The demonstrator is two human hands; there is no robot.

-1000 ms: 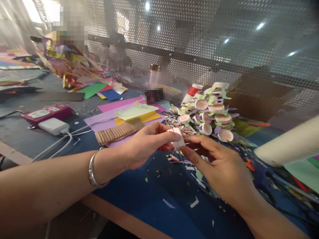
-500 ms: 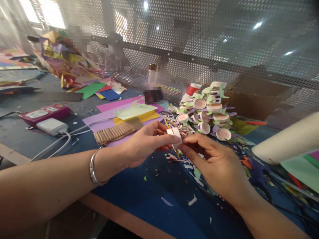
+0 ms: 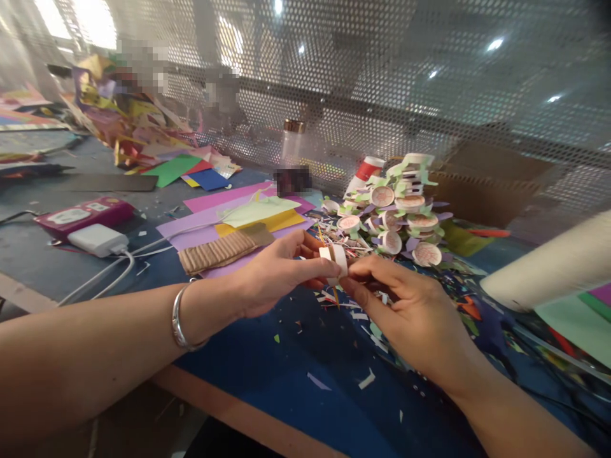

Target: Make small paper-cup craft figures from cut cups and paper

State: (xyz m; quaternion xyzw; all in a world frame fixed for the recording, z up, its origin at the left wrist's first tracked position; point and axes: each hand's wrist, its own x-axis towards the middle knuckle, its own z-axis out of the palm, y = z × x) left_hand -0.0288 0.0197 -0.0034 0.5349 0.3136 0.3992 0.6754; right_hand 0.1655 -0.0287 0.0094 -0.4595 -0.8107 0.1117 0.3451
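- The small white paper ring is just right of the middle of the frame, above the table, between your two hands.
- Your left hand has its grip clamped on the ring, the thumb lying across its near face.
- Your right hand brings thumb and forefinger up to the ring's right edge; you cannot tell from this view whether that grip pinches it or merely touches.
- A thin yellow stick shows above and below the ring; your fingers hide how the two meet.
- Squeezing too hard with the left thumb could dent the ring, since it looks like light paper; a loose pinch could let it twist or drop into the paper scraps below.
- A forward or rightward sweep of your right hand could topple the heap of printed paper discs right of centre, which looks unsteadily stacked.
- Your left forearm has the white cable close beyond it; catching that could drag the charger at left.
- The table edge slants across the lower part of the frame, under your left forearm.
- Your most open room is the blue surface at lower centre, with only a few scraps; the pale roll limits you at right.
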